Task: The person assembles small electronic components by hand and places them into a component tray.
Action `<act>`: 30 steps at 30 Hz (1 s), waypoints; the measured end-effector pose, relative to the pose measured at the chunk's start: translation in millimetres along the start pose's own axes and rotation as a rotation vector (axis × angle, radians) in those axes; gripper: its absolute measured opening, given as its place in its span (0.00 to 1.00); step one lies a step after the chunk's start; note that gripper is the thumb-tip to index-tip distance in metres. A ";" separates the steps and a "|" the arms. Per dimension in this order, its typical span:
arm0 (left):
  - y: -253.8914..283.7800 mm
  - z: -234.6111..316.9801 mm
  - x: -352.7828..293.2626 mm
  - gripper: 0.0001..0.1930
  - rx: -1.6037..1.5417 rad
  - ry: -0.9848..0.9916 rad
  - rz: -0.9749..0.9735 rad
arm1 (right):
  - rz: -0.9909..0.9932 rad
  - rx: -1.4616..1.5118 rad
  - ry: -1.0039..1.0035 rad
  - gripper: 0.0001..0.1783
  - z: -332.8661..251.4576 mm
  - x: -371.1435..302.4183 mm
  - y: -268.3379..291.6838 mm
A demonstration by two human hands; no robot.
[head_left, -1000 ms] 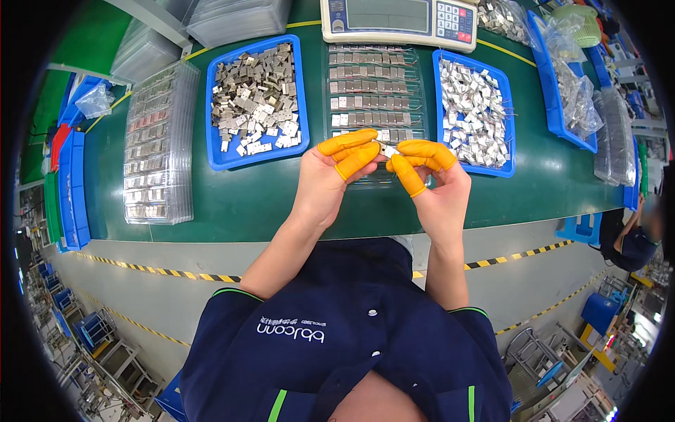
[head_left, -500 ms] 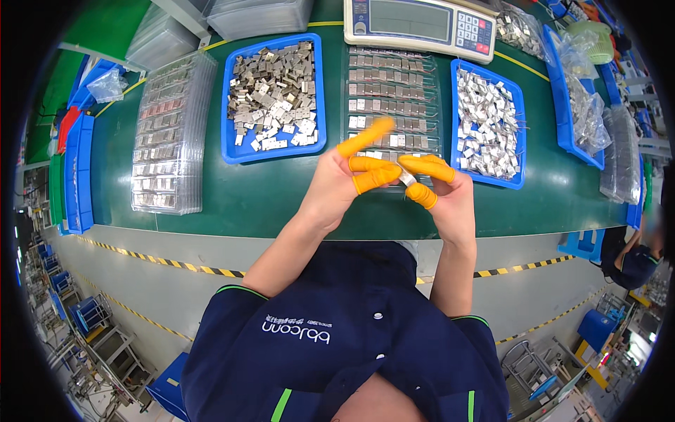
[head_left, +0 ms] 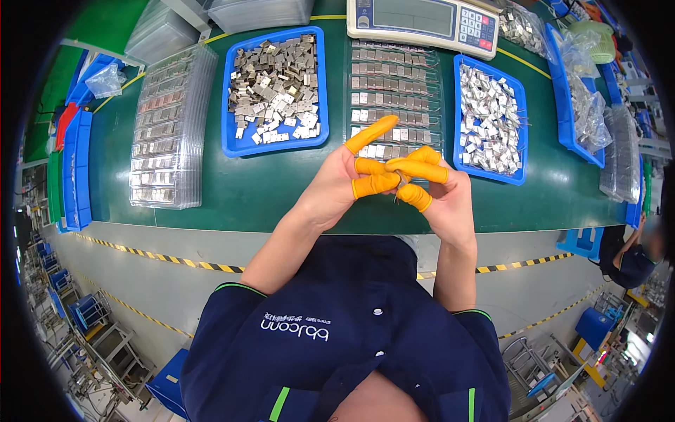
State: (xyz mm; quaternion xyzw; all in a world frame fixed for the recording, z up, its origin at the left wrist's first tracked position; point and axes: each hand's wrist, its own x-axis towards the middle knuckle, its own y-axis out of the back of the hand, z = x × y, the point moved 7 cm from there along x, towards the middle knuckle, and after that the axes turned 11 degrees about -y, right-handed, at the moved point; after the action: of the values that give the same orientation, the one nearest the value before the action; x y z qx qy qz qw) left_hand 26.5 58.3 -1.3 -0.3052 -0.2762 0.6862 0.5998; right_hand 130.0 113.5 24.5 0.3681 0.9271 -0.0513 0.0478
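My left hand (head_left: 339, 181) and my right hand (head_left: 448, 200), both with orange finger cots, meet above the near end of a clear plastic tray (head_left: 437, 95). A small silvery metal part (head_left: 403, 180) is pinched between their fingertips, mostly hidden. My left index finger points up and away while the other covered fingers press together. Rows of small metal blocks (head_left: 389, 85) fill the clear tray. Left of it, a blue tray (head_left: 228, 143) holds a heap of loose metal blocks; to the right, another blue tray (head_left: 522, 133) holds white-and-silver pieces with thin leads.
A weighing scale (head_left: 415, 17) stands at the far edge. Stacked clear trays (head_left: 169, 133) with metal pieces sit at left on the green table (head_left: 274, 193). Blue bins (head_left: 77, 172) and bagged parts (head_left: 580, 112) line the sides. A person (head_left: 636, 257) is at far right.
My right fingers have closed further over the small metal part, which shows less now. My left index finger has swung slightly to the right.
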 end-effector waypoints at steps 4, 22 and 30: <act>14.2 15.1 4.6 0.33 0.485 -0.260 0.112 | 0.194 -0.348 0.065 0.16 -10.7 3.1 0.7; 15.1 14.9 -19.4 0.06 0.552 -0.133 -0.038 | 0.303 -0.703 0.263 0.25 -28.5 -15.3 -8.8; 42.4 24.6 -20.5 0.07 0.606 -0.177 0.167 | 0.641 -0.550 0.173 0.20 -37.7 -23.3 21.2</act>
State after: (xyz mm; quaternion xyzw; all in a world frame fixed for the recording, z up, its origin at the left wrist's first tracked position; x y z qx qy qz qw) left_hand -17.7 32.3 -14.8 -0.0736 -0.0845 0.8079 0.5786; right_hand 159.5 117.9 63.5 0.6141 0.7457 0.2461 0.0797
